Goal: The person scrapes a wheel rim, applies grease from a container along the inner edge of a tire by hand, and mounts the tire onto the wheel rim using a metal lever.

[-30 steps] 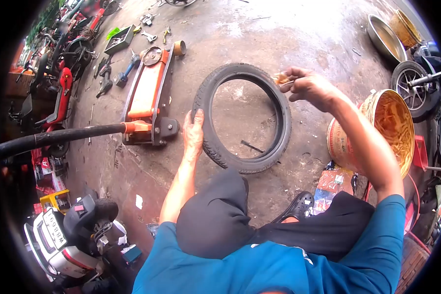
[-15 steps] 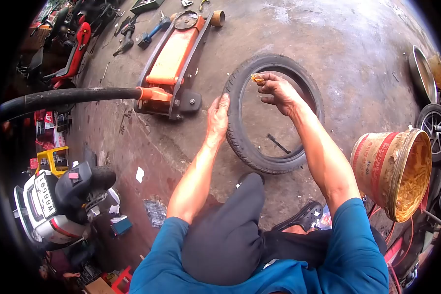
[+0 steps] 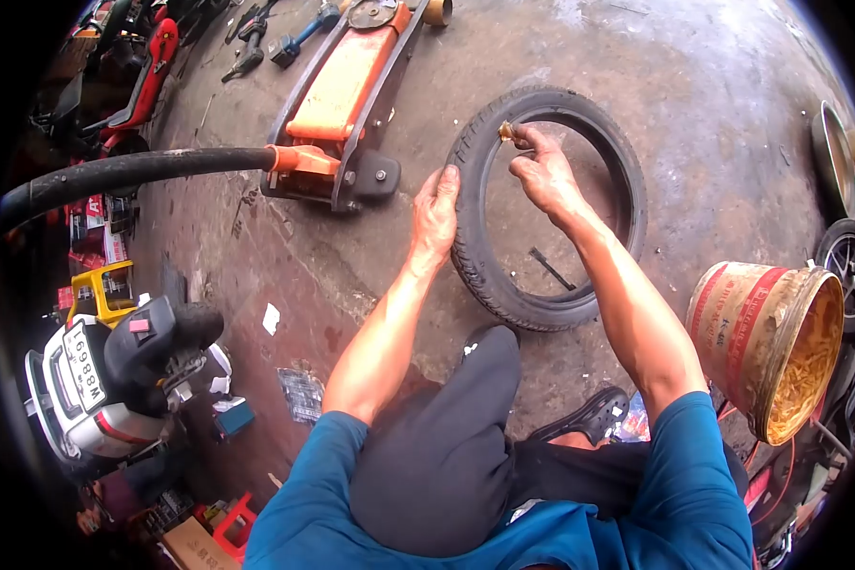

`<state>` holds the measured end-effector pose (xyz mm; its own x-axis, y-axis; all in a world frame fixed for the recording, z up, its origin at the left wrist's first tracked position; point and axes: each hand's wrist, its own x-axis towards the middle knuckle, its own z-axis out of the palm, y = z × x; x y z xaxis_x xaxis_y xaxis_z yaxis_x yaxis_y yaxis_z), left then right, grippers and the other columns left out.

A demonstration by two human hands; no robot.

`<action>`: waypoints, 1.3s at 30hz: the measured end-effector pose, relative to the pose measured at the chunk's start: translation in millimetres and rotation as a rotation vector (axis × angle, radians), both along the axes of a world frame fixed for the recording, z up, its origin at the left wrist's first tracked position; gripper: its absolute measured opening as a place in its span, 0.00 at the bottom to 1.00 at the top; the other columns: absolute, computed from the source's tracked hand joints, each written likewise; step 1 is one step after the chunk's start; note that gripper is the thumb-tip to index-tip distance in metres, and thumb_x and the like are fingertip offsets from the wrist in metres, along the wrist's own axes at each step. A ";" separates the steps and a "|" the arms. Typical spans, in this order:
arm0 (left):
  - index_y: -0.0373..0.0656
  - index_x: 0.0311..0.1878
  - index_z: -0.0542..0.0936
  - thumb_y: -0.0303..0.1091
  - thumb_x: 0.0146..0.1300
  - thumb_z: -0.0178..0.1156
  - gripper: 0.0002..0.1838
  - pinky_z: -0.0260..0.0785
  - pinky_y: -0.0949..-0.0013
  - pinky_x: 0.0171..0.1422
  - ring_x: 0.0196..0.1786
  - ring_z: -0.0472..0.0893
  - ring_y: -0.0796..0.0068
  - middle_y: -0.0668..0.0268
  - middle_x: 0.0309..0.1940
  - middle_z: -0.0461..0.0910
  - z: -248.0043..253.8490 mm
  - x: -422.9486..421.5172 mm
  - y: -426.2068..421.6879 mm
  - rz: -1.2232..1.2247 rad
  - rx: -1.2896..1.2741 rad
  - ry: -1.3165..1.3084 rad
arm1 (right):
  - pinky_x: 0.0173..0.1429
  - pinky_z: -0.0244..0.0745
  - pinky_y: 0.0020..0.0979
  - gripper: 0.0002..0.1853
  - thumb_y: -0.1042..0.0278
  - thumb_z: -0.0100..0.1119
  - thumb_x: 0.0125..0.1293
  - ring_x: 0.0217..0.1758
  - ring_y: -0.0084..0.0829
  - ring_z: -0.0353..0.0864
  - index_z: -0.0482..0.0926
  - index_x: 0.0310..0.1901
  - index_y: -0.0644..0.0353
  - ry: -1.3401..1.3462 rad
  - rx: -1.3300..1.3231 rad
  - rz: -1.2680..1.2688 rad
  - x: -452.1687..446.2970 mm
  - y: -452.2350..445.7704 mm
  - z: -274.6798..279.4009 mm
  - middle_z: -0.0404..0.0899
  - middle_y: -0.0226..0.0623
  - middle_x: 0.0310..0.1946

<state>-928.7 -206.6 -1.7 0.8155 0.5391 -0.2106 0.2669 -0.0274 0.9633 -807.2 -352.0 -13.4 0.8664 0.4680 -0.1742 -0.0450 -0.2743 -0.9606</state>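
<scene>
A black motorcycle tyre (image 3: 469,228) is in front of me on the concrete floor. My left hand (image 3: 435,214) grips its left side, the thumb along the outer tread and the other fingers mostly hidden. My right hand (image 3: 546,180) is over the tyre's opening, its fingers pinching a yellow-brown dab of grease (image 3: 506,131) at the inner rim on the upper left. A thin black bar (image 3: 552,269) lies on the floor inside the ring. To my right, a tilted, stained bucket (image 3: 736,332) holds more of the yellow-brown grease (image 3: 809,366).
An orange floor jack (image 3: 337,85) stands to the upper left, its long black handle (image 3: 133,179) reaching left. Power tools (image 3: 247,47) lie beyond it. A white scooter (image 3: 95,389) is at the lower left. A metal basin (image 3: 833,157) and a wheel (image 3: 844,261) stand at the right.
My right hand has brought the grease down against the tyre's inner rim, its fingers drawn closer together. My left hand stays on the tyre's left side. The view has shifted slightly.
</scene>
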 end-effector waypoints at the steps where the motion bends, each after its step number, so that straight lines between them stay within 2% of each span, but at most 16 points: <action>1: 0.29 0.58 0.76 0.58 0.72 0.54 0.34 0.68 0.66 0.58 0.51 0.77 0.69 0.56 0.47 0.82 0.5 -1.4 0.8 -0.010 0.031 0.002 | 0.66 0.69 0.43 0.28 0.71 0.55 0.55 0.60 0.49 0.75 0.73 0.62 0.61 -0.127 0.001 0.025 -2.8 -0.9 -0.6 0.71 0.54 0.57; 6: 0.31 0.57 0.77 0.58 0.72 0.53 0.33 0.69 0.66 0.55 0.48 0.77 0.69 0.57 0.44 0.82 -11.7 -4.8 1.9 -0.014 0.134 -0.024 | 0.63 0.71 0.45 0.26 0.76 0.55 0.55 0.60 0.51 0.73 0.75 0.59 0.59 -0.345 -0.217 0.180 -16.9 -8.6 33.3 0.72 0.52 0.55; 9: 0.30 0.55 0.77 0.58 0.71 0.54 0.33 0.69 0.65 0.54 0.47 0.77 0.69 0.56 0.43 0.82 4.3 -3.8 -2.7 -0.046 0.076 -0.026 | 0.60 0.72 0.47 0.26 0.78 0.53 0.54 0.60 0.51 0.72 0.75 0.58 0.58 -0.482 -0.303 0.278 -35.4 -14.8 46.7 0.72 0.50 0.56; 12: 0.30 0.52 0.78 0.59 0.71 0.55 0.33 0.70 0.64 0.51 0.45 0.77 0.69 0.57 0.40 0.82 2.6 -2.6 -5.3 0.012 0.159 -0.021 | 0.58 0.73 0.49 0.26 0.79 0.52 0.54 0.61 0.50 0.72 0.76 0.58 0.57 -0.621 -0.351 0.361 -54.7 -22.7 48.4 0.72 0.51 0.57; 14: 0.31 0.52 0.79 0.55 0.73 0.54 0.30 0.68 0.68 0.51 0.45 0.74 0.74 0.61 0.41 0.81 5.2 -1.8 -4.0 -0.015 0.129 0.010 | 0.57 0.73 0.49 0.25 0.78 0.53 0.55 0.61 0.49 0.72 0.76 0.58 0.57 -0.669 -0.370 0.431 -72.7 -33.1 51.2 0.72 0.51 0.57; 19: 0.31 0.51 0.80 0.53 0.73 0.55 0.28 0.67 0.71 0.51 0.44 0.73 0.77 0.65 0.41 0.80 4.5 -2.9 -5.3 -0.011 0.094 -0.006 | 0.56 0.73 0.48 0.26 0.65 0.55 0.62 0.65 0.42 0.70 0.70 0.63 0.56 -0.868 -0.616 0.723 -113.7 -67.7 52.8 0.70 0.48 0.61; 22: 0.31 0.51 0.80 0.53 0.73 0.56 0.28 0.68 0.70 0.50 0.44 0.74 0.76 0.64 0.40 0.80 -2.7 -0.3 -0.9 -0.013 0.097 -0.001 | 0.58 0.72 0.47 0.26 0.64 0.55 0.62 0.66 0.42 0.69 0.69 0.64 0.55 -0.981 -0.765 0.843 -135.2 -93.8 45.2 0.69 0.46 0.62; 23: 0.31 0.46 0.81 0.58 0.70 0.56 0.31 0.69 0.66 0.48 0.41 0.75 0.73 0.62 0.35 0.81 -9.0 0.8 -1.0 0.019 0.094 -0.031 | 0.60 0.70 0.48 0.28 0.61 0.54 0.63 0.68 0.41 0.67 0.67 0.66 0.53 -0.996 -0.832 0.889 -142.3 -102.5 43.5 0.67 0.44 0.63; 26: 0.31 0.47 0.81 0.58 0.70 0.56 0.31 0.69 0.66 0.49 0.42 0.75 0.73 0.62 0.36 0.81 -8.3 3.1 -0.9 0.017 0.101 -0.049 | 0.62 0.68 0.50 0.30 0.59 0.54 0.64 0.70 0.42 0.64 0.65 0.68 0.52 -1.018 -0.964 0.946 -154.5 -131.8 31.9 0.66 0.43 0.64; 31: 0.29 0.51 0.81 0.55 0.70 0.57 0.31 0.69 0.66 0.54 0.46 0.77 0.71 0.57 0.42 0.84 -13.8 6.1 4.7 -0.007 0.067 -0.056 | 0.65 0.64 0.54 0.38 0.59 0.51 0.67 0.71 0.42 0.61 0.51 0.77 0.50 -0.922 -1.303 1.093 -148.3 -195.4 3.3 0.63 0.43 0.66; 33: 0.28 0.51 0.81 0.55 0.70 0.58 0.31 0.70 0.66 0.54 0.46 0.78 0.71 0.57 0.42 0.84 -17.6 6.7 7.2 -0.028 0.087 -0.072 | 0.63 0.66 0.52 0.36 0.63 0.51 0.68 0.68 0.41 0.63 0.52 0.77 0.50 -0.817 -1.482 1.052 -123.9 -222.3 -9.2 0.63 0.44 0.66; 34: 0.28 0.51 0.81 0.55 0.70 0.58 0.31 0.70 0.66 0.53 0.46 0.78 0.71 0.58 0.42 0.84 -14.6 8.7 6.5 -0.035 0.097 -0.086 | 0.61 0.68 0.48 0.37 0.68 0.54 0.65 0.67 0.41 0.66 0.54 0.76 0.49 -0.638 -1.468 0.926 -104.0 -224.7 -4.9 0.65 0.44 0.63; 35: 0.28 0.52 0.80 0.54 0.69 0.60 0.30 0.70 0.67 0.53 0.45 0.78 0.72 0.58 0.42 0.84 -10.5 9.1 3.7 -0.028 0.036 -0.071 | 0.58 0.70 0.46 0.38 0.73 0.56 0.60 0.64 0.41 0.69 0.58 0.74 0.50 -0.535 -1.322 0.742 -85.5 -229.4 1.6 0.69 0.44 0.58; 36: 0.27 0.52 0.80 0.53 0.67 0.62 0.31 0.71 0.69 0.51 0.44 0.78 0.73 0.59 0.42 0.84 -9.0 9.6 2.8 -0.027 0.019 -0.083 | 0.58 0.71 0.45 0.35 0.74 0.54 0.58 0.61 0.43 0.72 0.64 0.71 0.53 -0.524 -1.173 0.582 -72.2 -234.2 7.4 0.72 0.44 0.53; 38: 0.27 0.52 0.79 0.49 0.64 0.66 0.29 0.72 0.71 0.50 0.43 0.79 0.74 0.59 0.42 0.84 5.5 7.9 -2.4 -0.088 0.072 -0.050 | 0.51 0.75 0.40 0.33 0.73 0.53 0.57 0.52 0.40 0.77 0.69 0.68 0.55 -0.369 -0.916 0.293 -61.9 -237.6 -0.6 0.76 0.44 0.49; 39: 0.27 0.52 0.79 0.47 0.63 0.67 0.28 0.72 0.71 0.49 0.42 0.79 0.74 0.59 0.42 0.84 9.4 8.7 -4.9 -0.103 0.053 -0.069 | 0.47 0.77 0.37 0.33 0.71 0.52 0.57 0.47 0.36 0.79 0.70 0.68 0.56 0.064 -0.691 0.180 -54.9 -236.7 -3.6 0.78 0.43 0.46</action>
<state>-920.0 -211.4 7.7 0.8788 0.4604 -0.1257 0.1936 -0.1030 0.9757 -862.1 -588.6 -17.0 0.7643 0.3674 -0.5300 0.0079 -0.8271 -0.5619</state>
